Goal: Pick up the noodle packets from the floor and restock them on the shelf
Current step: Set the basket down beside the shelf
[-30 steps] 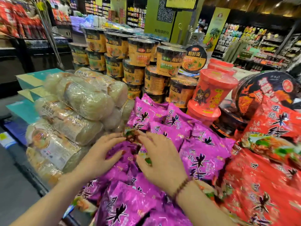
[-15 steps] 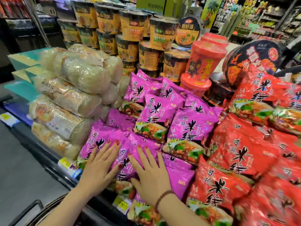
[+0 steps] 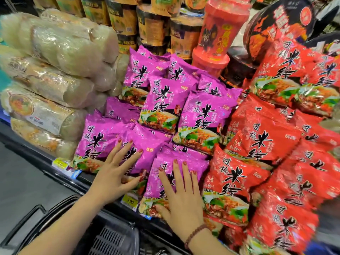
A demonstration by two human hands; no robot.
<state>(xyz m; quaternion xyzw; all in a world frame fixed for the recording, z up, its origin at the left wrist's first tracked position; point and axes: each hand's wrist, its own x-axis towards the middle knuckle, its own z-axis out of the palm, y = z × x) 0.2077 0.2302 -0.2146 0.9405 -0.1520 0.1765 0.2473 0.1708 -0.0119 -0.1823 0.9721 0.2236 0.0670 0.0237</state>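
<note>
Left hand [image 3: 112,179] and right hand [image 3: 184,199] down from mid-pile, spread flat on purple packets [image 3: 161,100] at shelf edge [image 3: 27,150].

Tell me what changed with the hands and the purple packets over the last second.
Both hands gave up their grip on a packet high in the purple pile and slid down to the front row. The left hand and right hand now lie flat, fingers straight, on the front purple packets. The red packets, cup noodles and clear-wrapped bundles kept their places.
</note>
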